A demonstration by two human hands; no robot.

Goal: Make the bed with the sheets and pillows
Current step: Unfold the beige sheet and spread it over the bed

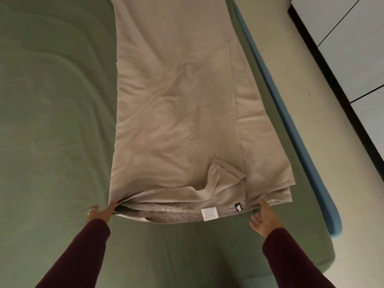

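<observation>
My left hand (101,213) pinches the near corner of the folded beige sheet (176,100); my right hand (265,218) hovers spread-fingered just beside its near edge.

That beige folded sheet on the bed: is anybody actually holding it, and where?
The left hand holds the folded beige sheet at its near left corner. The right hand is open beside the near right edge, gripping nothing.

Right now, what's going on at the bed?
A person is spreading a folded beige sheet over the green-covered mattress. The left hand pinches the sheet's near left corner. The right hand is open at the near right edge, fingertips touching or almost touching it. The sheet is not yet unfolded.
</observation>
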